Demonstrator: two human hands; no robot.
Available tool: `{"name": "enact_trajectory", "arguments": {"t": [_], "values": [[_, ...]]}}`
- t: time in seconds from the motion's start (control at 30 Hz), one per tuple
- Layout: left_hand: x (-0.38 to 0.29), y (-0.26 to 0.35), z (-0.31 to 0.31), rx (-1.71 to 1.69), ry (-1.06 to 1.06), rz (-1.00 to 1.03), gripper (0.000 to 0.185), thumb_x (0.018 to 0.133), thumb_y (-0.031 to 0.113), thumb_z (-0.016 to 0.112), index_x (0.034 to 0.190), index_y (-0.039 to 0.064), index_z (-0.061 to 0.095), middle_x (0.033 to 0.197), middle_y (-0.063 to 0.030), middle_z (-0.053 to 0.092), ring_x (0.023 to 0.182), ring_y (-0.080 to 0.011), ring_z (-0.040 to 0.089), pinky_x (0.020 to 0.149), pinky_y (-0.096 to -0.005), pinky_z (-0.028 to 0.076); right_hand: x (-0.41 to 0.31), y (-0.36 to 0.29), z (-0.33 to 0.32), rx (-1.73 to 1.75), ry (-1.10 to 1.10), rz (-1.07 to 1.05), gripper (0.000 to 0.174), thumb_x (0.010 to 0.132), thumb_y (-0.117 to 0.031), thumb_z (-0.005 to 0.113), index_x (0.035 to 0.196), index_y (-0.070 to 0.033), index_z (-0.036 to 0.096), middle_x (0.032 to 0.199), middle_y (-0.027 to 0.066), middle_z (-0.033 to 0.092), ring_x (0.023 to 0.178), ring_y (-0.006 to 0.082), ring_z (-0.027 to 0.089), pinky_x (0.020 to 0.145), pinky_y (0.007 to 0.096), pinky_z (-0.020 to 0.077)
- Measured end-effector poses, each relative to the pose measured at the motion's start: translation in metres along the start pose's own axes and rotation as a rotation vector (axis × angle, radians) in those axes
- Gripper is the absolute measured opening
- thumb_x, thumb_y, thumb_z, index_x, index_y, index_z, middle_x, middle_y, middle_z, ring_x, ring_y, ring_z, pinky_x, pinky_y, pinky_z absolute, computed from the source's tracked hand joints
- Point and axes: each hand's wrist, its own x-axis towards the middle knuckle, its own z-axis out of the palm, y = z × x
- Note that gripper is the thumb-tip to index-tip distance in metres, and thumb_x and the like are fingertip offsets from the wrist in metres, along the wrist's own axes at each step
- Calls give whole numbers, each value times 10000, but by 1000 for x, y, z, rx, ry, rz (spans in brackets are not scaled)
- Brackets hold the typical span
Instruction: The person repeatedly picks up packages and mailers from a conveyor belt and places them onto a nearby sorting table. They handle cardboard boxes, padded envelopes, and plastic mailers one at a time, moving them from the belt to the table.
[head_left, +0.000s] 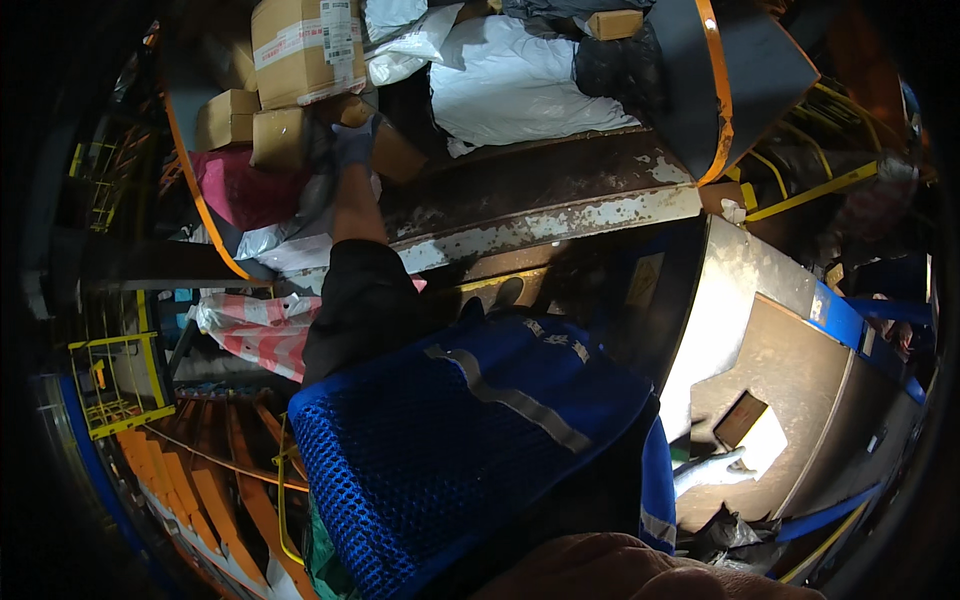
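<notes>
My left hand (355, 142), in a grey-blue glove, reaches into a wide chute at the upper left and grips a small brown cardboard box (399, 154), slightly blurred; its fingertips are partly hidden. Around it lie a large taped carton (306, 52), smaller cartons (279, 139) and a pink plastic parcel (240, 187). At the lower right, my right hand (712, 471), in a pale glove, holds a small box (766, 442) over a brightly lit brown surface (802, 375). The lit face of that box is overexposed; another face is dark brown.
White mailing bags (517, 82) and a black bag (619, 71) fill the chute's far side. Its worn metal lip (555, 225) crosses the middle. A red-and-white striped bag (259, 326) hangs left, above orange slats (217, 502). Black plastic (731, 532) lies lower right.
</notes>
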Motion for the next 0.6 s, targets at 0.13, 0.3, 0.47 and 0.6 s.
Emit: {"name": "enact_trajectory", "arguments": {"t": [0.13, 0.3, 0.47, 0.6], "values": [[-19, -30, 8, -58, 173, 251, 1124, 622, 597, 712, 1413, -4, 186, 1281, -251, 480, 1164, -387, 487, 959, -415, 416, 0, -44, 20, 47, -54, -128, 676, 923, -369, 516, 1428, -27, 222, 1427, 225, 305, 1291, 342, 357, 1036, 435, 352], [-126, -56, 1, -116, 216, 341, 1119, 613, 516, 751, 1413, -12, 174, 1300, -245, 462, 1194, -384, 459, 978, -399, 401, 0, -72, 49, 338, -221, -271, 588, 904, -193, 574, 1386, 1, 299, 1372, 203, 382, 1208, 309, 447, 1008, 400, 394], [-200, -51, -56, -750, -178, 454, 840, 691, 236, 751, 1358, -28, 314, 1262, -186, 491, 1119, -253, 511, 926, -315, 434, -42, -115, 87, 506, -709, -371, 480, 903, -84, 531, 1349, 9, 378, 1302, 175, 474, 1200, 266, 462, 975, 366, 405], [-272, -28, -91, -725, -568, 416, 757, 696, 100, 684, 1357, -39, 342, 1272, -150, 475, 1116, -216, 487, 943, -292, 405, -127, -177, 96, 1096, -1580, 211, 571, 924, -351, 520, 1377, -38, 368, 1308, 97, 488, 1223, 192, 434, 1024, 297, 353]]}}
